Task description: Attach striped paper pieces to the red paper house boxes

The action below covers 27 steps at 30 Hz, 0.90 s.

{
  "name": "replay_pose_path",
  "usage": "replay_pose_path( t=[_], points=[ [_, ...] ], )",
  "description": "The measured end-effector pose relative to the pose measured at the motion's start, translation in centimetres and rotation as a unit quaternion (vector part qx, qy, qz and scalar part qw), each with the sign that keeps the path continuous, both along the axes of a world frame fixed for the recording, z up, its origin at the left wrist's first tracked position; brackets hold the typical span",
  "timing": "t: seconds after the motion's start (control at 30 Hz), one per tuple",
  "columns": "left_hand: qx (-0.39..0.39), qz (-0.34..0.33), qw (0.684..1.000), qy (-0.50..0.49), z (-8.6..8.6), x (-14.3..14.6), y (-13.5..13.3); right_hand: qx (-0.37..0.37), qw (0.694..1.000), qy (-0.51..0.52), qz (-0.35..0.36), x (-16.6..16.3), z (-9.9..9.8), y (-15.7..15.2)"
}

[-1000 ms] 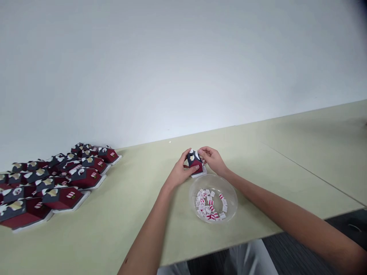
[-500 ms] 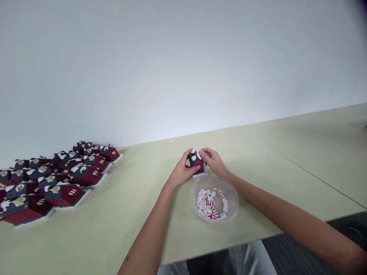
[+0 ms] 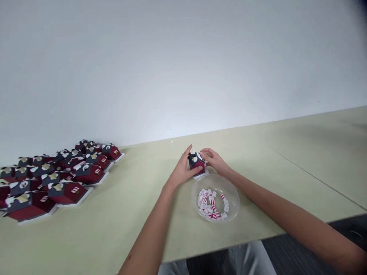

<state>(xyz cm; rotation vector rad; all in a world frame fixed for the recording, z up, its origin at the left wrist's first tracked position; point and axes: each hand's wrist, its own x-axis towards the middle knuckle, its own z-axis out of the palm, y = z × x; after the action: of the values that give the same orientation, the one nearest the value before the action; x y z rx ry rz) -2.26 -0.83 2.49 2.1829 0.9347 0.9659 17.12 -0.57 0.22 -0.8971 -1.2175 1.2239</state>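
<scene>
Two bare hands meet around one miniature house (image 3: 195, 163), just right of the frame's centre and a little below mid-height. The left hand (image 3: 181, 171) holds it from the left, thumb laid along the dark red wall and index finger raised beside the roof; its other fingertips are hidden. The right hand (image 3: 216, 160) comes in from the right with fingers bent together at the far right of the roof — whether they pinch anything, I cannot tell. The house stands upright on a white base (image 3: 201, 175), under a dark roof with white and cream patches.

Just below it, in the lower middle of the frame, sits a clear round plastic bowl (image 3: 234, 200). Small white pieces (image 3: 212, 203) lie in it, some showing red stripes, most heaped toward its left side and a short row curving along the right.

Two forearms run out to the bottom edge and the lower right corner. Well apart, at the left of the frame, a crowd of matching miniature houses (image 3: 89, 175) stands in close rows, several with a red-and-white striped piece on the near end wall. All of it rests on a pale green-yellow tabletop (image 3: 137, 194); a thin seam (image 3: 298, 167) slants across its right part, and a white speck (image 3: 172, 141) lies near the back edge. Beyond rises a plain pale wall (image 3: 172, 68). Grey trouser legs (image 3: 245, 259) and dark striped flooring (image 3: 289, 254) fill the bottom edge.
</scene>
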Motion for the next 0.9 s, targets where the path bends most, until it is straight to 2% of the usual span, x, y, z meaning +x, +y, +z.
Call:
replay_pose_path(
  t=[0.13, 0.3, 0.4, 0.57, 0.73, 0.9],
  points=[
    [0.067, 0.002, 0.997, 0.027, 0.3, 0.2, -0.3, -0.044, 0.994, 0.051, 0.085, 0.5, -0.3, 0.2],
    [0.08, -0.025, 0.996, 0.021, 0.7, 0.6, -0.4, -0.05, 0.991, 0.051, 0.111, 0.6, 0.1, 0.1],
    [0.095, -0.008, 0.995, 0.02, 0.8, 0.6, -0.5, -0.022, 0.996, 0.013, 0.08, 0.7, 0.1, 0.1],
    [0.098, 0.054, 0.993, 0.031, 0.8, -0.5, -1.1, 0.012, 0.999, -0.04, -0.018, 2.1, -0.5, 0.8],
    [0.099, 0.101, 0.988, 0.055, 1.3, -3.9, -2.8, -0.015, 0.996, -0.046, -0.076, 4.3, -1.4, 1.7],
    [0.109, 0.172, 0.976, 0.072, 1.9, -10.6, -6.5, -0.023, 0.995, -0.031, -0.093, 5.0, -1.4, 1.5]
  ],
)
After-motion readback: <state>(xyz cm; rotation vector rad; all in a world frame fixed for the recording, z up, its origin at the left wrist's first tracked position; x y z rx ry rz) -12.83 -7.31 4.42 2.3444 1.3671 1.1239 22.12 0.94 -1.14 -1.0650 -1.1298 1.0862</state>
